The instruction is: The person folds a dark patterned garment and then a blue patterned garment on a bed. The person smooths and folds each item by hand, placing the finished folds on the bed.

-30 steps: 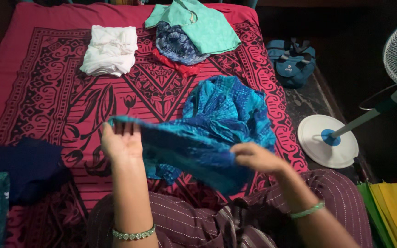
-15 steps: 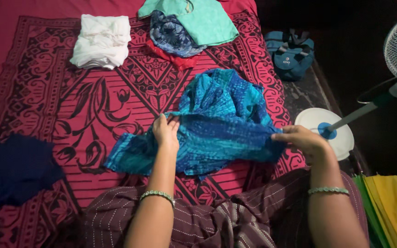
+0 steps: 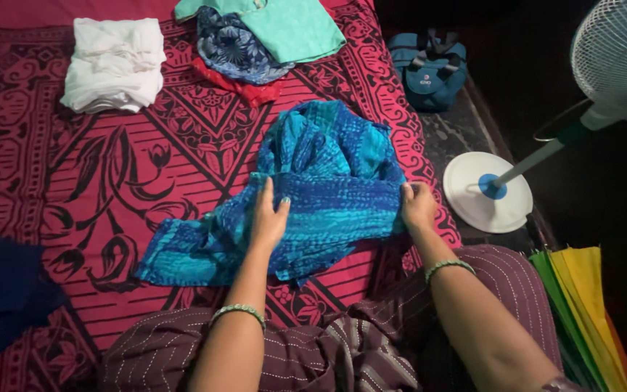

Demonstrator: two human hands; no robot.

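Observation:
A crumpled blue and teal cloth lies on the red patterned bedspread in front of me. My left hand presses flat on its folded middle band, fingers spread. At the cloth's right end, my right hand pinches the edge between fingers and thumb. Both wrists wear green bead bracelets. One long end of the cloth trails off to the left toward the bed's near side.
A folded white cloth lies at the back left. A green garment, a blue floral cloth and a red one sit at the back. A dark blue cloth is near left. Right of the bed: blue bag, standing fan, folded umbrella.
The cloth, held up and stretched between both hands, has been lowered onto the bed. My left hand moved right to the cloth's middle; my right hand moved right, then drew back in with the end.

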